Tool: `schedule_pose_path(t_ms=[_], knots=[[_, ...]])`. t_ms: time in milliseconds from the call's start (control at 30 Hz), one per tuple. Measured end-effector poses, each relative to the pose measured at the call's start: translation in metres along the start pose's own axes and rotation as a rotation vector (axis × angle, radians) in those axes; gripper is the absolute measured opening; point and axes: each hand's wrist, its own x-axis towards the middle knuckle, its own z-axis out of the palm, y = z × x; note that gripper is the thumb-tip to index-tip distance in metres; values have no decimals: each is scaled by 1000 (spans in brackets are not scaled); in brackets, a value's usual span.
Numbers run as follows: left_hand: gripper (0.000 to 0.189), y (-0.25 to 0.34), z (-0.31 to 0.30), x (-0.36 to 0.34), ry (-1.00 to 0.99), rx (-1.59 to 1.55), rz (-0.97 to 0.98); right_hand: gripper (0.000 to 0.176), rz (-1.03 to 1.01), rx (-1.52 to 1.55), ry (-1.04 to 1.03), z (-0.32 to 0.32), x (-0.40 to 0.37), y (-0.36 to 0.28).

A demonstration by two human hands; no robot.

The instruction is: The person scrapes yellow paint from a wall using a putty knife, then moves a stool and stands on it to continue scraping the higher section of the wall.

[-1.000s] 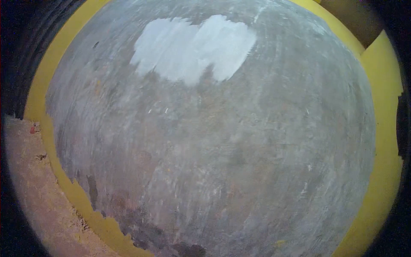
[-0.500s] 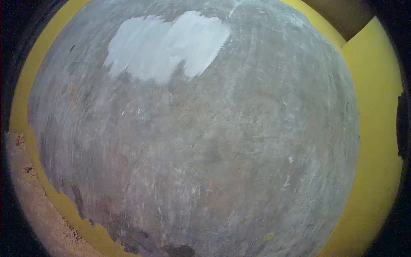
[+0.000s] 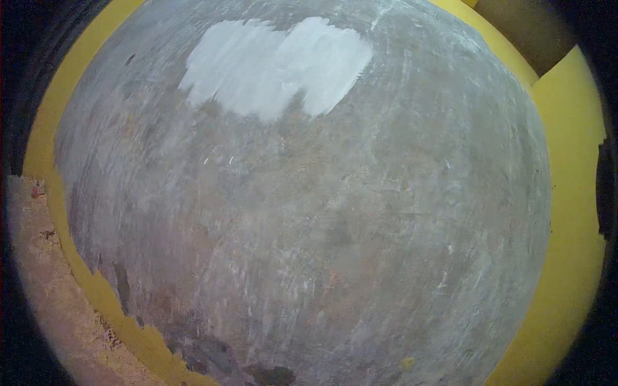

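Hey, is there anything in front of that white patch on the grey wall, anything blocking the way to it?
Nothing visible does. The white patch lies bare near the top of the grey scraped wall, with only yellow paint around the wall's edges and nothing across it.

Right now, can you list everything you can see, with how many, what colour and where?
grey surface: one, grey with brownish streaks and scrape marks, fills the middle of the view
white patch: one, white, on the grey surface, upper part, a little left of centre
yellow band: one, yellow, runs around the grey surface on the left, the lower left and the right
rough area: one, reddish-brown and crumbly, lower left, outside the yellow band
dull patch: one, dark olive-brown, top right corner
dark blotch: one, blackish, bottom edge of the grey surface
hands: none in view
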Motion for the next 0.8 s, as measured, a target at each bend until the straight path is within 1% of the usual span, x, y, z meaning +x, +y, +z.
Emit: schedule_pose_path(t_ms=[267, 367, 467, 500, 533, 567, 600, 633, 667, 700, 733, 800], knots=[[36, -18, 91, 9, 257, 75, 13, 45, -43, -46, -100, 14, -1, -10], [37, -21, 112, -2, 376, 74, 51, 46, -59, -70, -185, 24, -9, -12], [38, -17, 116, -25, 509, 60, 106, 46, -78, -89, -295, 40, -24, -14], [40, 1, 63, -18, 412, 260, 117, 47, -82, -95, -325, 43, -28, -16], [40, 16, 28, -11, 423, 250, 131, 47, -86, -102, -349, 45, -31, -18], [41, 29, 1, -6, 85, 163, -8, 47, -90, -107, -372, 47, -35, -19], [43, 32, 3, -9, -256, 77, -146, 47, -93, -111, -392, 50, -38, -20], [43, 26, 6, -10, -246, 73, -131, 47, -96, -115, -414, 52, -42, -21], [34, 9, 44, -8, 68, 331, 105, 47, -98, -118, -442, 55, -47, -22], [27, 2, 64, -14, 399, 582, 341, 48, -99, -118, -479, 60, -55, -23], [27, 8, 55, -16, 432, 574, 367, 48, -100, -115, -525, 67, -66, -25], [33, 25, 21, -11, 468, 776, 293, 48, -104, -103, -639, 84, -95, -31]])
